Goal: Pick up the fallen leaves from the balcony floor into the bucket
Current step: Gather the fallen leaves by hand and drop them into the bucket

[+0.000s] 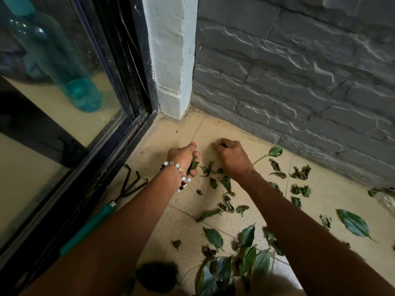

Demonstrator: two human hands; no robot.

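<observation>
tiled floor [183, 218]: left hand [183, 159] clutches leaves [194, 165]; right hand [232, 159] pinches leaf [223, 144].

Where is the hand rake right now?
In the head view the hand rake lies on the floor at the left, along the black door frame, just outside the left forearm; its dark tines point toward the corner, behind the left hand.

A beige tiled floor [183, 218] is bounded by a grey stone-clad wall [299, 82], a white painted pillar [171, 52] and a black-framed glass door [119, 82].
</observation>
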